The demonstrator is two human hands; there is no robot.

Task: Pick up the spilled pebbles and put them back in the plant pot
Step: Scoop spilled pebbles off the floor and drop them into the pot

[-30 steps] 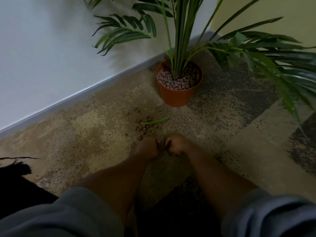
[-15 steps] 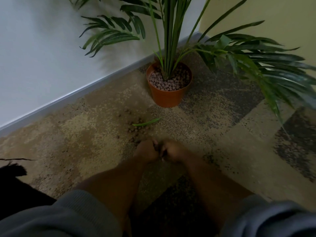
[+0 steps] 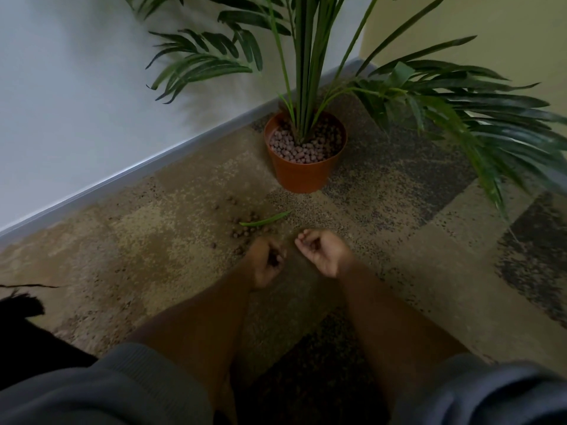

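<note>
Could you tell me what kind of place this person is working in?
Probably a carpeted corner of an office or similar indoor room: patchwork carpet tiles cover the floor, a pale skirting board runs along the wall, and a potted palm in an orange plant pot stands in the corner.

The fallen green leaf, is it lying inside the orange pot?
No, the green leaf lies on the carpet among the spilled pebbles, apart from the orange pot.

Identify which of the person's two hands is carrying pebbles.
The left hand: dark pebbles sit in its cupped fingers, while the right hand curls empty.
</note>
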